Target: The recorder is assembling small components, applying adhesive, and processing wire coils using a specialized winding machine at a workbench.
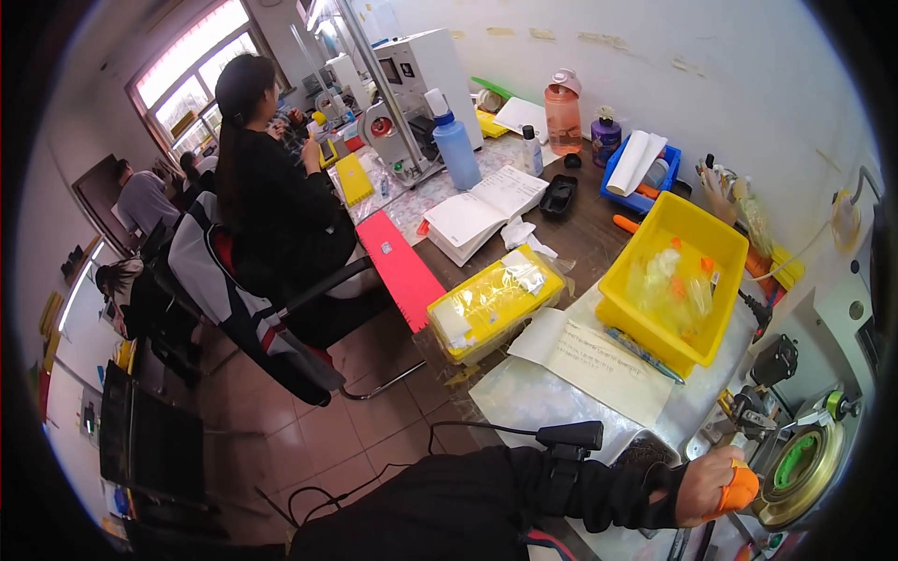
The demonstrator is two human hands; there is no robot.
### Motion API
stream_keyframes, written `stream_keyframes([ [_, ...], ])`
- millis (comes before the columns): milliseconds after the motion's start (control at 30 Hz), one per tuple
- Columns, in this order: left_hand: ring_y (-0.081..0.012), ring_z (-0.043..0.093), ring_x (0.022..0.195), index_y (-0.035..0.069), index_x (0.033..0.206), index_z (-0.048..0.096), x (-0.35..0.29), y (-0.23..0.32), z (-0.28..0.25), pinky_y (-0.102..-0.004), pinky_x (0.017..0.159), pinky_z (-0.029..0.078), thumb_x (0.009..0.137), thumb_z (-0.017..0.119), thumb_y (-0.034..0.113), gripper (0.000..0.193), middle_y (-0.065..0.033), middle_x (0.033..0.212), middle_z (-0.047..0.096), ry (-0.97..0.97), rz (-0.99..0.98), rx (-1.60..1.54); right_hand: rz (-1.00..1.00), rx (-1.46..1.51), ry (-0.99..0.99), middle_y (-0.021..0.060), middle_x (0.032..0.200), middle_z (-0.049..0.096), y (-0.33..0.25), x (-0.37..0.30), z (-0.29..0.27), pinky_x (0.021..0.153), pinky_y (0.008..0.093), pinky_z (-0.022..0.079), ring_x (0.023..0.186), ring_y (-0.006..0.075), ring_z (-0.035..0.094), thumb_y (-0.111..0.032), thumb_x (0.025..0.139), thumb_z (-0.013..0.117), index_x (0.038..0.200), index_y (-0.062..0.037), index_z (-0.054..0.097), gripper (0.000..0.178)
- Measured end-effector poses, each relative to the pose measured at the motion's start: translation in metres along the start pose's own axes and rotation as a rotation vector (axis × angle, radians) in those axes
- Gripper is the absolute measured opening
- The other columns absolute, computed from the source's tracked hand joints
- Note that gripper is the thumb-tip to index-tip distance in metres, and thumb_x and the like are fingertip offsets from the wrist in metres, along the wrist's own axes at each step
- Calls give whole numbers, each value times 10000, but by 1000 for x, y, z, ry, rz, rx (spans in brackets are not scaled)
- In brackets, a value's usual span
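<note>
At four o'clock, the left hand (703, 491), in a black sleeve, has its fingers curled around an orange piece (739, 490) — they look closed on it, though the fingertips are hidden. The right hand is out of view, so its state cannot be told. The orange piece sits just beside a round brass-coloured wheel (765, 512) at its three o'clock; whether they touch is unclear. The work looks under way, with the piece in hand; how much is finished or left does not show. Metal fittings (748, 409) crowd the hand's one o'clock, and a small metal tray (675, 455) lies at its eleven — both leave little room. Towards twelve, the tabletop (585, 257) carries a yellow bin (645, 329) of clear bags, a written sheet (599, 374) and a pen (645, 355). At ten o'clock a co-worker (281, 196) in black sits apart.
</note>
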State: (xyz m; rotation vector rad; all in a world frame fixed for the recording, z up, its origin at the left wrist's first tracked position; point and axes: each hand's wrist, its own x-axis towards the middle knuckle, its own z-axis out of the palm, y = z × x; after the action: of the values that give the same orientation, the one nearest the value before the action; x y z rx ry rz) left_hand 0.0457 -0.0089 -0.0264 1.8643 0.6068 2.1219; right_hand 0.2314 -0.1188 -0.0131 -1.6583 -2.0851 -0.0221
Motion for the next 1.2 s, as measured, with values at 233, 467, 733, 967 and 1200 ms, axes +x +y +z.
stream_keyframes([
  [233,-247,510,801,37,786,501,14,10,-10,-346,699,414,612,597,32,200,-75,879,519,-182,99,0,112,211,-237,295,918,503,-6,-5,18,759,444,372,824,428,470,-200,773,512,986,99,496,368],
  [467,-255,497,817,61,800,517,1,1,-4,-328,713,411,645,594,68,173,-49,869,518,-227,52,28,100,129,-213,272,839,516,15,-10,14,671,439,389,741,406,482,-211,772,529,1002,62,514,357],
  [733,-294,496,845,70,845,550,-12,-1,7,-346,697,427,676,626,158,205,-72,833,518,-127,-115,27,32,29,-181,265,806,528,15,-5,14,662,432,386,731,422,473,-186,788,475,1000,76,503,338],
  [967,-309,502,867,69,856,554,-10,0,5,-356,700,433,657,637,166,237,-80,831,519,-119,-110,25,244,136,-193,262,855,529,10,-6,13,717,420,392,786,402,489,-174,803,430,1021,88,482,345],
  [1200,-306,518,846,64,821,564,-9,4,8,-346,688,441,645,637,139,205,-79,795,529,-56,-143,21,222,114,212,256,957,504,-1,-18,12,741,375,416,832,372,499,-164,839,423,1077,85,465,347],
])
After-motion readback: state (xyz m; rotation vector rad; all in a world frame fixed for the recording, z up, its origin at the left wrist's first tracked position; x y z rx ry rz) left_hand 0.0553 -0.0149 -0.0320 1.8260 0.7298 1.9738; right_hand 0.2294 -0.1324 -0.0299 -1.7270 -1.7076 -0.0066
